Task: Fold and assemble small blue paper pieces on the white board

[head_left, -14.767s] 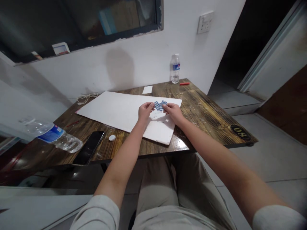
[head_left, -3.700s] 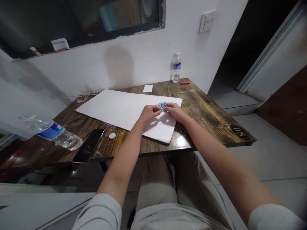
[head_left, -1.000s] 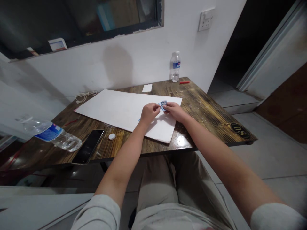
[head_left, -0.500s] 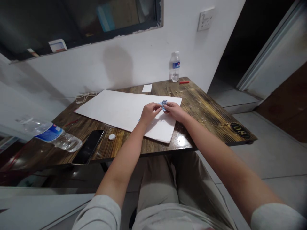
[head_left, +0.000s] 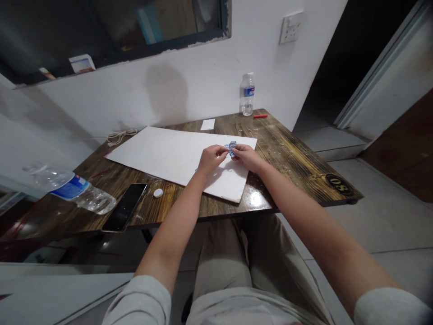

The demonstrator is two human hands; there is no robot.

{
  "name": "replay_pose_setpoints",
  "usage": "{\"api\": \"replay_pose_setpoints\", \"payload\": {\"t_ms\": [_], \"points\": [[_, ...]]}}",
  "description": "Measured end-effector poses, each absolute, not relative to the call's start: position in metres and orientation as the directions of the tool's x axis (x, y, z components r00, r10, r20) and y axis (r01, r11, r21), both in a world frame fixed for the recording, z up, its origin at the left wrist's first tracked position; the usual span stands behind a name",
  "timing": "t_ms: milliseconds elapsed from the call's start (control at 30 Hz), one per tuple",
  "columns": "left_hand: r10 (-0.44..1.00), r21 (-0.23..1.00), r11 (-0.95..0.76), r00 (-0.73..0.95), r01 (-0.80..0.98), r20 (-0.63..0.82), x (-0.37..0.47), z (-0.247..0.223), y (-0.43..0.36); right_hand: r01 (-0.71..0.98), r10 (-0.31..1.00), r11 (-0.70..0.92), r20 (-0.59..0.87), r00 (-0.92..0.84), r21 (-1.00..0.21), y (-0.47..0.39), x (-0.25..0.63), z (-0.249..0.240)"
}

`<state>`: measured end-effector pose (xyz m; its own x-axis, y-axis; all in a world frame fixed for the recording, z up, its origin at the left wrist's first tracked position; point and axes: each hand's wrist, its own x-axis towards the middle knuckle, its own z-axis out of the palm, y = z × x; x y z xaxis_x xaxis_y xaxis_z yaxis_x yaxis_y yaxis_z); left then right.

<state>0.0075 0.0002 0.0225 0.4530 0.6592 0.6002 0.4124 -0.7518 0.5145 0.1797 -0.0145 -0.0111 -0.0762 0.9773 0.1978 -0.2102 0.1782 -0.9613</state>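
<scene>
Between my two hands, above the right part of a white board (head_left: 162,151), is a small blue openwork piece (head_left: 232,146), too small to name more exactly. My right hand (head_left: 248,156) is closed, with thumb and fingers pinching it from the right. From the left, my left hand (head_left: 213,158) pinches its near side, fingertips together. A bit of blue (head_left: 196,170) shows on the board by my left wrist, partly hidden by the arm. Faint marks and hand shadows lie on the board below.
On the wooden table (head_left: 287,167) lie a phone (head_left: 125,207), a white cap (head_left: 158,193), a large bottle on its side (head_left: 77,189), a coiled cable (head_left: 120,136), a paper slip (head_left: 207,124) and a red stick (head_left: 260,116). A small bottle (head_left: 248,95) stands against the wall.
</scene>
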Motion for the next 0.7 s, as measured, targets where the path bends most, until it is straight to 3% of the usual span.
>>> {"api": "replay_pose_setpoints", "payload": {"t_ms": [233,700], "points": [[0.695,0.544,-0.719,0.435,0.432,0.573,0.0081,0.023,-0.0006,-0.178,0.976,0.191,0.206,-0.071,-0.965,-0.0118,0.1799,-0.0137],[0.676,0.432,-0.725,0.437,0.537,0.593,0.0096,0.0243,-0.0057,0.033,0.962,0.268,0.266,-0.058,-0.963,-0.0132,0.1812,-0.0139]]}}
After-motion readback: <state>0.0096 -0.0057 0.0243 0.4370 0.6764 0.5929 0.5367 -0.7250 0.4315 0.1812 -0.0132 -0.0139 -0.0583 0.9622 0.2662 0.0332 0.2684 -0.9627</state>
